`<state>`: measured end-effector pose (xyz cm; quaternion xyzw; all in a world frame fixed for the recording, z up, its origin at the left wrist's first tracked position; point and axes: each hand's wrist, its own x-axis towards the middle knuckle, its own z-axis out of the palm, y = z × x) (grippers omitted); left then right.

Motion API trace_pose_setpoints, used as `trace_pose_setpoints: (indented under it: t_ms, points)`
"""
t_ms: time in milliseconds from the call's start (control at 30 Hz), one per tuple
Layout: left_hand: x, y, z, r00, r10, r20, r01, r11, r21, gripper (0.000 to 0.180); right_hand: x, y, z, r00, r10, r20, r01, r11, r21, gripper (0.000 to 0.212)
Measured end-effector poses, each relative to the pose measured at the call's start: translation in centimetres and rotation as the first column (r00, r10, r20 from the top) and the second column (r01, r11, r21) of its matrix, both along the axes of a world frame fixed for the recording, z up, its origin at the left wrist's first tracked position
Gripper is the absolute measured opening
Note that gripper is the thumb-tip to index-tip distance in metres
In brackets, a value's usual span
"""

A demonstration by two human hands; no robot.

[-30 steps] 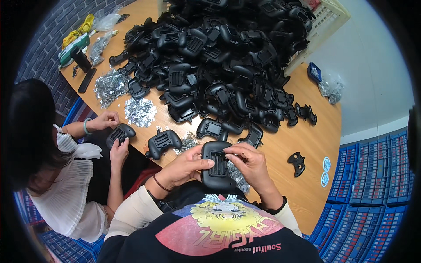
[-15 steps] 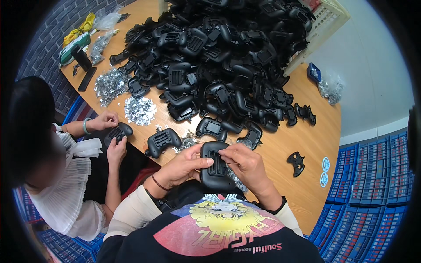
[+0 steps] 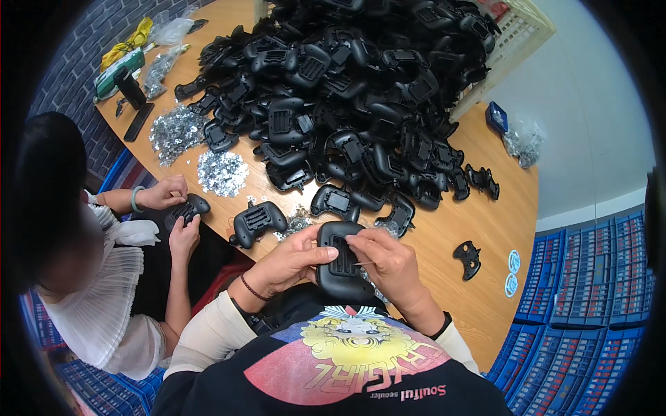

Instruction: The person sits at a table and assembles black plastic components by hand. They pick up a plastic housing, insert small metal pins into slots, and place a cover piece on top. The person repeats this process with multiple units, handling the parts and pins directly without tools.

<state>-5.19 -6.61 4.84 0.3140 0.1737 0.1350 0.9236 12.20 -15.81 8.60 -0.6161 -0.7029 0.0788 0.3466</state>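
Left hand (image 3: 298,258) clamped on black rounded plastic gamepad shell (image 3: 340,284); right hand (image 3: 390,261) fingers bunched at slotted bay (image 3: 342,259), can't tell on what; left thumb slipping could twist shell

Heap of gamepad shells (image 3: 347,100) on the counter (image 3: 440,301), piles of metal parts (image 3: 222,175) left of it, faceplate (image 3: 463,262) nearer on the right, crates (image 3: 586,267) right of the counter, held gamepad shell (image 3: 338,284) at the near edge

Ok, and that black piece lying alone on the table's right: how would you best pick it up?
Probably with the right hand, pinching opposite outer edges from above and its left: the black piece looks thin, seems to lie flat, apart from the pile of controller shells, and that hand is nearer.
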Motion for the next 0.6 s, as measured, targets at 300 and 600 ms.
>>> trace_pose_setpoints:
  t_ms: [300,600]
  points:
    - [-0.1,-0.1,-0.1,0.999,0.034,-0.026,-0.034,0.999,-0.001,0.046,0.8,0.4,-0.9,0.98,0.052,-0.19,-0.057,0.998,-0.018,0.021]
    - [-0.1,0.0,1.1,0.999,0.033,-0.032,-0.032,0.999,0.013,0.05,1.5,0.0,-0.7,0.821,-0.175,-0.543,0.011,0.956,-0.292,0.017]
